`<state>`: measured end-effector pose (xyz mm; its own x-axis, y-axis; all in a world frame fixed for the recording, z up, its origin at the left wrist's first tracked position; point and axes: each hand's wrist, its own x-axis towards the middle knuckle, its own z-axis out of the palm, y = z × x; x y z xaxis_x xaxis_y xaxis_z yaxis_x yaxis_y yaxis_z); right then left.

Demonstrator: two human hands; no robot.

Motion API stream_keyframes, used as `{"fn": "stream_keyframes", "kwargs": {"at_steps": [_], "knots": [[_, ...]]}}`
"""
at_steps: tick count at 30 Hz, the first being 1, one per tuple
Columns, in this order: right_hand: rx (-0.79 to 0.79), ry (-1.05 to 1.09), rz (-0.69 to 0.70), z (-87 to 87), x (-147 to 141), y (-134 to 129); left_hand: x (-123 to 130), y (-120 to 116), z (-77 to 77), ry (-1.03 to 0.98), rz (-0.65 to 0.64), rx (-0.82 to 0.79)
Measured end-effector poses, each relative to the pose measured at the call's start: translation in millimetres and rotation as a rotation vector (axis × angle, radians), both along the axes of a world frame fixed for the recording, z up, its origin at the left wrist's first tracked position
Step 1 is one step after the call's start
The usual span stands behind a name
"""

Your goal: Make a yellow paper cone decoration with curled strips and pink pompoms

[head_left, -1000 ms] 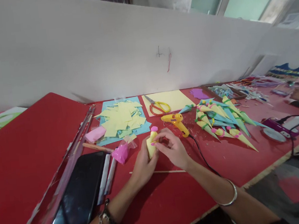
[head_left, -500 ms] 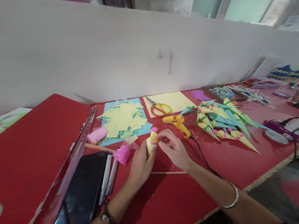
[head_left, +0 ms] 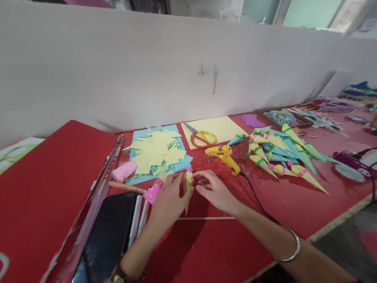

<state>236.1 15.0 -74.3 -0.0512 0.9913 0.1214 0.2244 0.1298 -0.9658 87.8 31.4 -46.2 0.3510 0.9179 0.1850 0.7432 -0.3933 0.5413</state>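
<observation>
A small pale yellow paper cone [head_left: 187,184] with a pink ball at its top points tip down, between the thumb and fingers of my left hand [head_left: 169,199]. My right hand [head_left: 217,193] is close beside it, fingers curled toward the cone's top; whether they pinch anything small is hidden. Behind my hands lies a yellow glue gun [head_left: 225,157]. A bag of pink balls [head_left: 152,193] is partly covered by my left hand. To the right is a pile of yellow and blue paper cones [head_left: 277,148] with green and pink trim.
Yellow paper pieces [head_left: 156,150] lie on blue sheets, beside scissors [head_left: 201,136]. A black phone [head_left: 101,245] and white pens [head_left: 135,220] are at the left. A thin stick [head_left: 207,218] lies below my hands. The glue gun's cord runs under my right forearm.
My left hand has turned over the cone and shifted left, and the cone now stands more upright with its tip showing. My right hand has moved slightly left and down.
</observation>
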Motion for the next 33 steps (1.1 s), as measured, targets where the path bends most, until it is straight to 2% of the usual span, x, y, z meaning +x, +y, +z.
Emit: {"fn": "stream_keyframes", "kwargs": {"at_steps": [2, 4, 6, 9, 12, 15, 19, 21, 26, 33], "knots": [[0.003, -0.006, -0.001, 0.2, 0.0, 0.0, -10.6, 1.4, 12.3, 0.122, 0.042, 0.084], [0.012, -0.006, -0.006, 0.9, -0.1, -0.3, -22.9, 4.1, 18.5, 0.314, 0.183, 0.249], [0.035, -0.006, -0.014, 2.2, -0.3, -0.9, -34.7, 7.8, 15.9, 0.465, 0.238, 0.334], [0.097, -0.020, -0.019, 4.2, -0.4, -1.9, -46.9, 13.8, 2.8, 0.577, 0.208, 0.287], [0.156, -0.030, -0.026, 6.1, -0.4, -3.0, -50.3, 17.5, -4.2, 0.548, 0.154, 0.281], [0.225, -0.022, -0.013, 10.2, -1.2, -5.7, -46.6, 17.1, 0.4, 0.477, 0.087, 0.276], [0.340, -0.028, 0.098, 19.9, -3.4, -12.6, -36.9, 9.9, 9.3, 0.226, -0.077, 0.182], [0.375, -0.036, 0.140, 23.9, -4.5, -15.6, -32.3, 5.1, 11.1, 0.132, -0.116, 0.130], [0.386, -0.026, 0.131, 24.7, -6.1, -17.6, -27.1, -3.4, 9.3, 0.134, -0.107, 0.076], [0.343, -0.059, 0.130, 23.8, -4.9, -17.1, -20.2, -10.4, 7.9, 0.159, -0.227, 0.056]]}}
